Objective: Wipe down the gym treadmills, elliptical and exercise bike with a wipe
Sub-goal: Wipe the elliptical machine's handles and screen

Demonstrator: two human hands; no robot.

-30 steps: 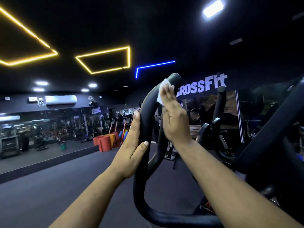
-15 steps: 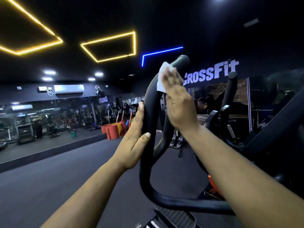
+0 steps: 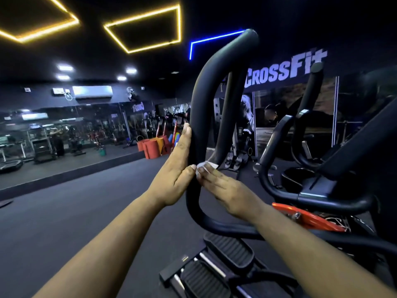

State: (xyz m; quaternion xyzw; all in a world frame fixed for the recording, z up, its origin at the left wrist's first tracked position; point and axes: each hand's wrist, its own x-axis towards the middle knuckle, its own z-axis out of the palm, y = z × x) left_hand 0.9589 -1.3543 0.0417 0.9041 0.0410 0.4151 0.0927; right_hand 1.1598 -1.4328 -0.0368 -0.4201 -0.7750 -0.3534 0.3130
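At centre, left hand (image 3: 175, 175) lies flat, fingers extended, against the elliptical handlebar (image 3: 198, 117); right hand (image 3: 227, 190) at its 3 o'clock presses a white wipe (image 3: 205, 165) on it with flat fingers.

Matt black foam-looking handlebar (image 3: 198, 100), thin white paper-like wipe (image 3: 206, 165) (crumpled), ribbed plastic pedals (image 3: 231, 249).

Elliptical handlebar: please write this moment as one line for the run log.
stage: wiping elliptical handlebar | right hand: presses wipe on lower bar | left hand: flat against bar, steadying | pedals: untouched
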